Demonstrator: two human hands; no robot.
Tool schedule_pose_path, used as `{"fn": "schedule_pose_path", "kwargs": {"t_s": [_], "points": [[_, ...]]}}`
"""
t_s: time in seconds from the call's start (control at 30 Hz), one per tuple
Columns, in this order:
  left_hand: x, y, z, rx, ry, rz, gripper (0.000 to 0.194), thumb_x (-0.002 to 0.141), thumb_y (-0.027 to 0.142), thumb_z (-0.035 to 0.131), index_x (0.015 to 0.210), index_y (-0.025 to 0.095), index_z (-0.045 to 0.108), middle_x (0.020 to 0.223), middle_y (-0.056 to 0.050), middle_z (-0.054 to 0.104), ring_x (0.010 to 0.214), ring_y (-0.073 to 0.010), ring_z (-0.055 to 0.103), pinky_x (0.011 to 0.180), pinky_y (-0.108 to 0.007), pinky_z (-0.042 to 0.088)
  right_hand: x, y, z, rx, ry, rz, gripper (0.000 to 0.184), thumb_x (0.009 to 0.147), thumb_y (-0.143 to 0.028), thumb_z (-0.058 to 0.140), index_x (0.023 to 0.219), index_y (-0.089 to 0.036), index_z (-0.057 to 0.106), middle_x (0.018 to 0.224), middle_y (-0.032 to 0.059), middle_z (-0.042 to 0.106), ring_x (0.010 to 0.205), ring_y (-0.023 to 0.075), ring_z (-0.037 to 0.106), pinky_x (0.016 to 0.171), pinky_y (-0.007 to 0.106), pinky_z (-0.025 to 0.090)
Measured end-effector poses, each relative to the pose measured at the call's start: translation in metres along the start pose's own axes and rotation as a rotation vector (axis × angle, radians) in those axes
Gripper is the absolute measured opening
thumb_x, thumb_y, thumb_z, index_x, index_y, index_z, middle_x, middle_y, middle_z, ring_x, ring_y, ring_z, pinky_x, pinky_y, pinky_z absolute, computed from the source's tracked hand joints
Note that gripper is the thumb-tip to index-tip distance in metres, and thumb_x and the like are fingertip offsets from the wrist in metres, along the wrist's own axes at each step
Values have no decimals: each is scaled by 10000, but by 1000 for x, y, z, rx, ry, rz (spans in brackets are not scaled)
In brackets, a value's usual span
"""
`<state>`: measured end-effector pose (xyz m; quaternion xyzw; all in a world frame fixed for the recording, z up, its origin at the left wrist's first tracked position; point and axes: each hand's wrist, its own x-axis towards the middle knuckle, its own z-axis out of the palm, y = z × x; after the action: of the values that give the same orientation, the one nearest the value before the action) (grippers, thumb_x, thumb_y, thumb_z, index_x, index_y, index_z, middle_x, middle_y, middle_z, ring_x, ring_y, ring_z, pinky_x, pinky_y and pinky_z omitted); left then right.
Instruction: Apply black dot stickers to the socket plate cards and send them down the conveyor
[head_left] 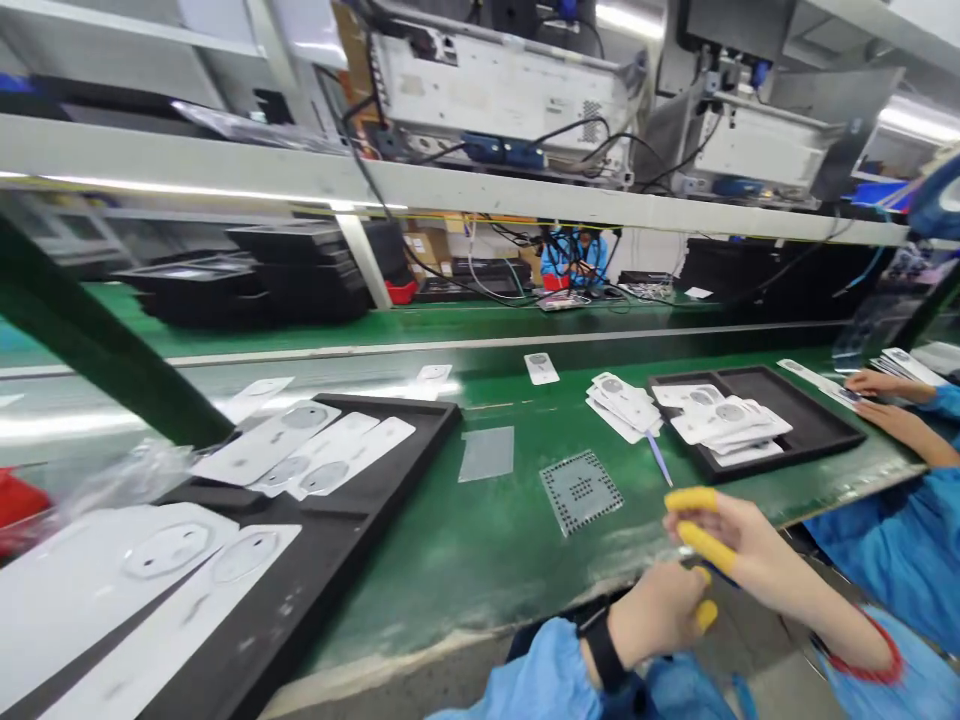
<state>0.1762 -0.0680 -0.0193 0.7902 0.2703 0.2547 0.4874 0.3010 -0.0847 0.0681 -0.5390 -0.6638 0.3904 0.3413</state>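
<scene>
My left hand [657, 612], with a black watch on its wrist and yellow covers on its fingertips, is low at the table's front edge. Its fingers curl inward, and what they hold is hidden. Just above and to the right is my right hand [739, 540], two yellow-covered fingers spread apart. A thin dark blue strip [721, 574] with a shiny end shows between the hands; I cannot make out what it is. Nearest on the green table are a clear sheet with black dots [581, 491], a purple pen-like tool [660, 459] and a stack of white cards [624, 405].
A black tray [821, 428] with white cards is at right, beside a co-worker's hands [889, 395]. A large black tray [315, 590] holds white panels [262, 440] at left. A translucent sheet [487, 454] lies mid-table. A green post [97, 330] and an overhead shelf [480, 185] border the space.
</scene>
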Motion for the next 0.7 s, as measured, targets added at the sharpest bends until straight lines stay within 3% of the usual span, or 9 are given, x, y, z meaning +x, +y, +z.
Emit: {"fn": "schedule_pose_path", "kwargs": {"t_s": [0.1,0.17,0.23,0.3,0.4,0.47,0.6,0.7], "points": [[-36,-4,-68,-131,-29,-126,40,708,277,723,722,241,711,568,-22,685,600,-234,689,599,-306,519,139,-30,33,-206,53,27,298,914,-227,596,1208,-176,585,1014,77,711,927,184,697,906,375,565],[-50,-9,-110,-235,4,-207,203,783,353,659,922,220,723,653,-33,732,555,-205,685,557,-291,518,228,-44,63,-275,82,56,325,929,-252,605,1239,-164,563,1120,83,669,1005,198,662,923,409,542],[-55,-20,-144,-306,146,-275,387,852,424,568,1139,176,645,781,-71,759,590,-188,697,584,-292,523,300,-52,94,-344,130,124,332,939,-310,603,1231,-156,567,1227,94,609,1060,227,630,898,443,542],[-53,-38,-172,-336,355,-324,496,860,465,535,1221,127,562,845,-107,752,643,-183,699,629,-302,516,352,-55,123,-399,193,203,345,941,-329,599,1238,-155,563,1258,100,586,1076,236,618,894,449,540],[-48,-68,-200,-366,615,-371,522,787,486,601,1136,99,563,818,-126,740,625,-186,673,639,-322,505,399,-48,153,-456,261,302,346,942,-327,597,1242,-158,560,1251,99,590,1068,233,621,890,444,543],[-48,-83,-209,-399,733,-386,456,743,466,641,1033,118,588,817,-130,740,619,-187,663,660,-340,511,417,-39,162,-485,280,342,349,940,-326,601,1239,-150,562,1248,104,591,1066,233,622,890,440,543],[-56,-89,-208,-504,834,-383,323,692,372,702,912,151,619,810,-110,755,636,-186,671,682,-341,527,435,-29,149,-515,250,344,344,941,-329,598,1236,-156,563,1243,99,594,1058,230,625,884,439,545],[-55,-85,-205,-599,839,-372,351,648,366,761,886,145,629,696,-84,746,547,-181,660,602,-327,531,433,-37,129,-490,189,224,337,944,-332,594,1232,-161,564,1233,92,598,1045,224,629,873,433,551]]}}
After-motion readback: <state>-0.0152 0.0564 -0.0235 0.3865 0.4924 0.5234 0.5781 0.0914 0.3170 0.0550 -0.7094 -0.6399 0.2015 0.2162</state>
